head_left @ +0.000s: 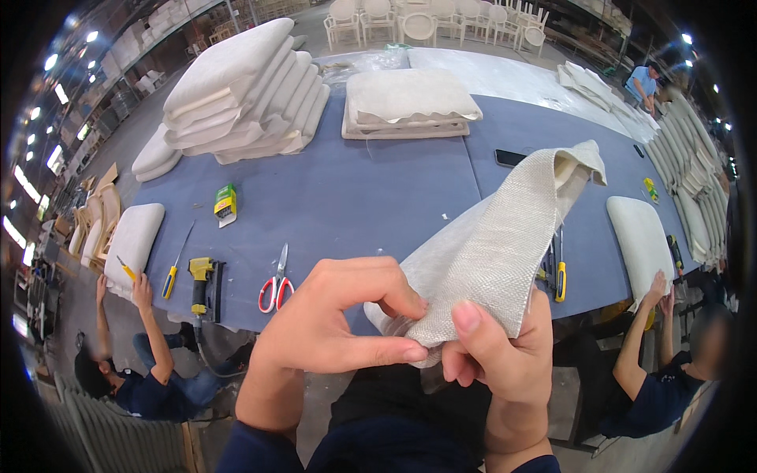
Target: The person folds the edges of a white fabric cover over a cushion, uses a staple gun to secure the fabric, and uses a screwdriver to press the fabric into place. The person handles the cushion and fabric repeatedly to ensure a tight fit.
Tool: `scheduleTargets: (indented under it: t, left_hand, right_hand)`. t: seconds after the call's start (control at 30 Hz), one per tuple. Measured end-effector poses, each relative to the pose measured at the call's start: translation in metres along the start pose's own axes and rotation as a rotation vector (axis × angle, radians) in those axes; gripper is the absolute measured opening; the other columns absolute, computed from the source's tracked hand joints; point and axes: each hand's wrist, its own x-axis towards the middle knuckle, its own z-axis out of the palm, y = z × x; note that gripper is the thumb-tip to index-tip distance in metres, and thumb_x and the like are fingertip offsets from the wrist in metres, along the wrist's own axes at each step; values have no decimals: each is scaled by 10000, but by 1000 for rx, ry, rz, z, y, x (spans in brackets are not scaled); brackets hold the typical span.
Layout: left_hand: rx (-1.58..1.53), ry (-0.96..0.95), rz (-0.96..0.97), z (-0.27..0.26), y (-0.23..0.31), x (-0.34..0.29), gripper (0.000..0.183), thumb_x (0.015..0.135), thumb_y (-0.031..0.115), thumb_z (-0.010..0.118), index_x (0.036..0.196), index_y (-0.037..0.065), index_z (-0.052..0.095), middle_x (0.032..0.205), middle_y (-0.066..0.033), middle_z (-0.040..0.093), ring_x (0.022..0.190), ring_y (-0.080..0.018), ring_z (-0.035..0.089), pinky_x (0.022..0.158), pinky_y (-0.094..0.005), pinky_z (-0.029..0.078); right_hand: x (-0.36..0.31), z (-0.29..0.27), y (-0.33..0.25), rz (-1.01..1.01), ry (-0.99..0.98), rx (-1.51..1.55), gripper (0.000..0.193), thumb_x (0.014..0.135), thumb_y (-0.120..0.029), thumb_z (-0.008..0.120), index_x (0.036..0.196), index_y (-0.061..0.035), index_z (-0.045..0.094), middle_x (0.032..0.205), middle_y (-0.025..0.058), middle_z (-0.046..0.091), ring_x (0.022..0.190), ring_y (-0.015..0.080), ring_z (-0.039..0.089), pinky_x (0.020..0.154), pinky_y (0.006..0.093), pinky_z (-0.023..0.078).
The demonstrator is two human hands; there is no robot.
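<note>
Up close, the left hand [331, 315] is pinching the near edge of a woven off-white fabric cover [493, 244], thumb and fingers closed on it; the right hand [501, 347] grips the same edge just beside it; the cover hangs above the blue table [355, 189]; red-handled scissors [276, 288] lie left, a yellow screwdriver [560, 276] right.

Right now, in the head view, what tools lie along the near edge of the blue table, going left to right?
Yellow-handled screwdriver → yellow staple gun → red-handled scissors → woven fabric cover held in both hands → yellow-handled tool → white cushion.
</note>
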Motion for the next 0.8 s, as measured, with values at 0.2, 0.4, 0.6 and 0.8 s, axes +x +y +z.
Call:
scheduleTargets:
  t: [0.2, 0.4, 0.6, 0.8]
  left_hand:
    - [1, 27, -45, 1, -3, -2, 522, 676, 343, 1061, 969, 4, 793, 986, -127, 815, 894, -259, 760, 802, -342, 556]
    - [-82, 160, 26, 10, -25, -11, 597, 648, 432, 1077, 973, 16, 797, 1020, -161, 803, 957, -283, 760, 854, -371, 566]
    - [-529, 527, -49, 60, -35, -25, 681, 889, 579, 857, 1171, -23, 712, 1284, -215, 697, 1193, -301, 683, 1051, -433, 513]
    - [-522, 551, -117, 64, -22, -3, 803, 1070, 538, 618, 1543, -106, 542, 1578, -260, 580, 1425, -318, 601, 1205, -435, 448]
  right_hand:
    - [-2, -8, 11, -33, -39, 126, 189, 1052, -110, 674, 1007, 61, 741, 710, 66, 722, 530, 89, 605, 494, 247, 460]
    - [-11, -9, 66, -310, 86, 248, 524, 953, -105, 685, 1346, 206, 532, 935, 202, 775, 678, 168, 748, 625, 284, 615]
    - [3, -11, 73, -261, 53, 175, 601, 884, -106, 741, 1361, 208, 553, 942, 173, 807, 825, 203, 798, 765, 324, 647]
    - [35, -8, 79, -351, -76, 235, 559, 888, -113, 769, 1340, 177, 615, 958, 135, 818, 898, 218, 801, 827, 343, 641]
